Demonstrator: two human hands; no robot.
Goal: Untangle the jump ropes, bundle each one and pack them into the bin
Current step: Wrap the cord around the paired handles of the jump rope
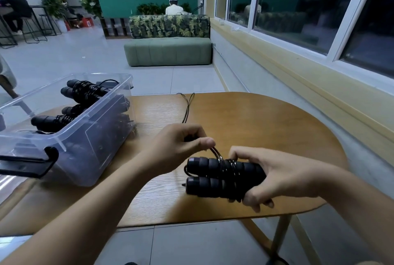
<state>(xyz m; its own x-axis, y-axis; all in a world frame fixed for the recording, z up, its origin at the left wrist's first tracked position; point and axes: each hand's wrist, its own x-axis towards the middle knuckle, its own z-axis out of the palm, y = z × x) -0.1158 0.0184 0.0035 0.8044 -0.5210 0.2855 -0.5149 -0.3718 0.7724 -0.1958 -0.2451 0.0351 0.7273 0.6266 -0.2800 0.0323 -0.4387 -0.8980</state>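
My right hand grips two black foam jump-rope handles held side by side, with several turns of black cord wound around their middle. My left hand pinches the cord just above the handles. The loose end of the cord trails away across the wooden table to its far edge. A clear plastic bin stands at the table's left; inside it lie bundled black jump ropes, with another bundle nearer me.
The bin's black latch handle sticks out toward me. The table's right edge runs close to a wall under windows. A green bench stands beyond the table, and people sit in the distance.
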